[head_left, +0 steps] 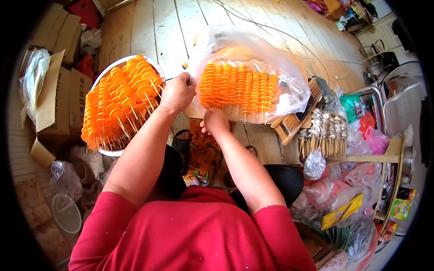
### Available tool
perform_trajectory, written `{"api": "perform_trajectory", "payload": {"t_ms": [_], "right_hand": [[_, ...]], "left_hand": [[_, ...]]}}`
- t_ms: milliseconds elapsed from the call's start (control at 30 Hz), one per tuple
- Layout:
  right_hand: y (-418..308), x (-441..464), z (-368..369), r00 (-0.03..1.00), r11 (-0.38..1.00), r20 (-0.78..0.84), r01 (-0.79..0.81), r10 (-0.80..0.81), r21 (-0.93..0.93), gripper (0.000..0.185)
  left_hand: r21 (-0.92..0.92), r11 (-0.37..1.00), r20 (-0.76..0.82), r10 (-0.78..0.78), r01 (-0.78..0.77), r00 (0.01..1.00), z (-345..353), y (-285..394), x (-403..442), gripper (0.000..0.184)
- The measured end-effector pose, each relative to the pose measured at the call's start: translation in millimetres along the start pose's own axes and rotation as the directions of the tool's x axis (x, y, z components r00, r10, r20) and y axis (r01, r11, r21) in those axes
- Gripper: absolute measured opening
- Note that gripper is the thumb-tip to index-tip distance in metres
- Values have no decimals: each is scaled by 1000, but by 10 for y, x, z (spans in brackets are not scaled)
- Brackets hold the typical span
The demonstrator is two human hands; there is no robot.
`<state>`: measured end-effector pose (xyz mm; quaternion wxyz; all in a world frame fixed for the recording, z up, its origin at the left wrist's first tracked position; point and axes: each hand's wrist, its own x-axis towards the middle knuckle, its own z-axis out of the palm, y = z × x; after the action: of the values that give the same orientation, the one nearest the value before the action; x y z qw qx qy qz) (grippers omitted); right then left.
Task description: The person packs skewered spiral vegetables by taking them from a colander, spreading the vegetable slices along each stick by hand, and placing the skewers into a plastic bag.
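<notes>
A clear plastic bag lies spread in front of me, with a row of skewers of orange spiral-cut slices side by side on it. At the bag's left edge, my left hand is closed with the plastic pinched in its fingers. Just below the row's left end, my right hand is closed around the bare stick of the leftmost skewer. To the left, a white basin is heaped with more orange spiral skewers, their sticks pointing towards me.
Cardboard boxes stand at the left. On the right are bundled skewers of greyish pieces, a phone-like dark slab and plastic bags by a wooden rack. Orange scraps lie on the floor between my feet.
</notes>
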<state>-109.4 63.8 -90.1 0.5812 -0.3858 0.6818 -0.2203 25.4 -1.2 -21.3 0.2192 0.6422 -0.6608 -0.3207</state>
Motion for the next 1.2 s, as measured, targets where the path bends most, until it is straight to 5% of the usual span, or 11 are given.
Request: {"api": "perform_trajectory", "payload": {"t_ms": [67,200,267,633,800,900,1000,1033,1067,1133,1200], "right_hand": [[164,155,10,996,961,7,89,-90,-260,44],[-100,-101,-43,996,995,66,-46,52,-88,47],[-93,-70,-35,990,991,69,-123,126,-55,32],[-41,251,-53,913,934,202,-332,353,-130,40],[-273,-147,-81,957,926,57,-259,284,-274,36],[-515,-469,-237,999,841,-6,29,-38,-540,26],[-1034,-934,-244,942,913,-194,190,-273,-362,16],[-1188,-1079,-213,908,891,-125,352,-399,-287,12],[-1402,-1275,-75,895,865,-60,409,-443,-289,10],[-1663,-1501,306,864,830,157,504,-479,-240,9],[-1855,-1637,765,817,848,449,489,-363,-205,12]], "left_hand": [[19,1000,-24,17,-17,1000,-12,42,-13,8],[-42,999,-31,22,-24,999,34,42,4,9],[-30,1000,-28,5,-6,1000,17,100,-21,9],[-30,995,-5,93,-93,996,37,139,-91,16],[15,999,136,47,-50,990,-29,163,-131,29],[36,996,156,72,-78,985,-55,120,-164,32],[22,997,63,73,-74,995,67,100,-168,33],[30,993,12,111,-111,994,155,68,-133,34],[21,996,131,83,-86,988,171,67,-102,33],[6,989,129,148,-150,981,230,102,-70,31],[11,975,93,-223,223,970,690,131,30,30]]}}
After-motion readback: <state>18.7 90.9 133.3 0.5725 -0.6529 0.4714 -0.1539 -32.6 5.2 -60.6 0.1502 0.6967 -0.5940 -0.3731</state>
